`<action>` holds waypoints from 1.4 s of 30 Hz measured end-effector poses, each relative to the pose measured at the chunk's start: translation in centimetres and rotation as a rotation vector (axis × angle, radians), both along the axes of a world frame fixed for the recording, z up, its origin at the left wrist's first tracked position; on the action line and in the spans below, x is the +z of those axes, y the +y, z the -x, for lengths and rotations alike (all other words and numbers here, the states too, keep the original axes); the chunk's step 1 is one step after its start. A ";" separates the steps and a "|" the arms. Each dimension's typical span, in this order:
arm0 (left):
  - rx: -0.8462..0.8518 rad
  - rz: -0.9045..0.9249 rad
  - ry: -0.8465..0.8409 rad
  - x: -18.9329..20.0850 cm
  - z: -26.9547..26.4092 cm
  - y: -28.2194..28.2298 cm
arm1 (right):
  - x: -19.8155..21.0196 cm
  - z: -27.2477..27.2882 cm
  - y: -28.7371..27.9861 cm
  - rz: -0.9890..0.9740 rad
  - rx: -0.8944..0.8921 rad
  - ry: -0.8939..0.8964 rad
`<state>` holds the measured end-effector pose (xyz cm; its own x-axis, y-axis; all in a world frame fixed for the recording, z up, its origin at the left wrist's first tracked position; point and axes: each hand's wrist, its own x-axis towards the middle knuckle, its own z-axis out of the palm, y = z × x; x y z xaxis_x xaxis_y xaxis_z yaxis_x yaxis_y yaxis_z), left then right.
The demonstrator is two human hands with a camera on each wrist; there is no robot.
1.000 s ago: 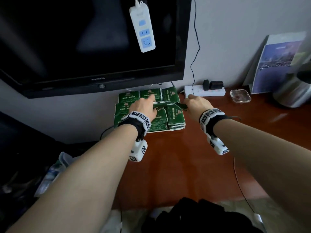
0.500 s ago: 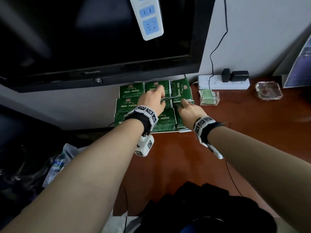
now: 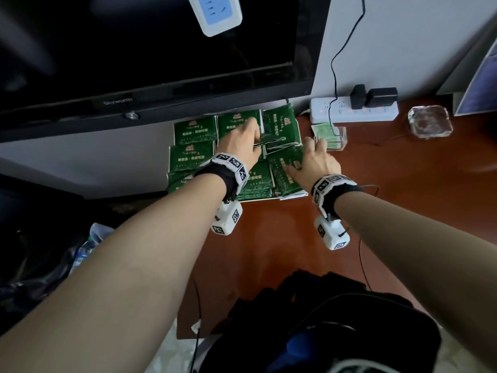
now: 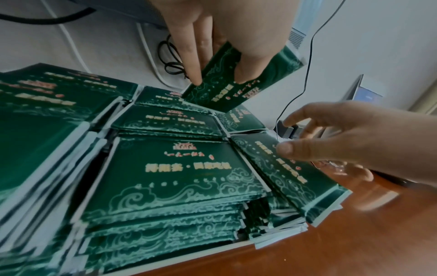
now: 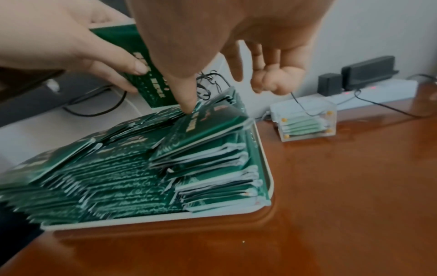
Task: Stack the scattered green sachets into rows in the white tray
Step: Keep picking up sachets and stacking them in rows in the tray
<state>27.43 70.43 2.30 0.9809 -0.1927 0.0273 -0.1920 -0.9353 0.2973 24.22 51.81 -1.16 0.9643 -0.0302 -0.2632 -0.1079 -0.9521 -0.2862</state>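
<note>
On the desk [image 3: 295, 238], the white tray [image 5: 264, 149] holds rows of stacked green sachets [image 4: 179, 168]. The right hand [image 3: 314, 160], fingers spread, touches the right-hand stack. Just beyond, the left hand [image 3: 239, 142] pinches one sachet [image 4: 222, 82] tilted above the far stacks.

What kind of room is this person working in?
Probably a hotel room or a bedroom, though that is a guess. A flat-screen television hangs over a polished wooden desk, with a power strip and a glass ashtray on the desk by the wall.
</note>
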 end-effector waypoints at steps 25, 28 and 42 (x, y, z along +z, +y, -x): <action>-0.257 -0.094 0.159 -5.5 -7.6 -2.4 | 0.0 -7.0 -2.0 -0.328 -0.093 0.026; -0.256 -0.085 0.177 -5.4 -8.0 -2.4 | -0.3 -8.2 -1.4 -0.269 -0.049 0.017; -0.298 -0.123 0.128 -4.6 -7.6 -2.1 | -2.0 -8.1 -1.3 -0.214 -0.007 -0.064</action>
<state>35.08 68.29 -2.31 0.8749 -0.4655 -0.1339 -0.4307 -0.8740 0.2249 32.37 50.50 -3.20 0.9793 0.0128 -0.2022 -0.0895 -0.8681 -0.4882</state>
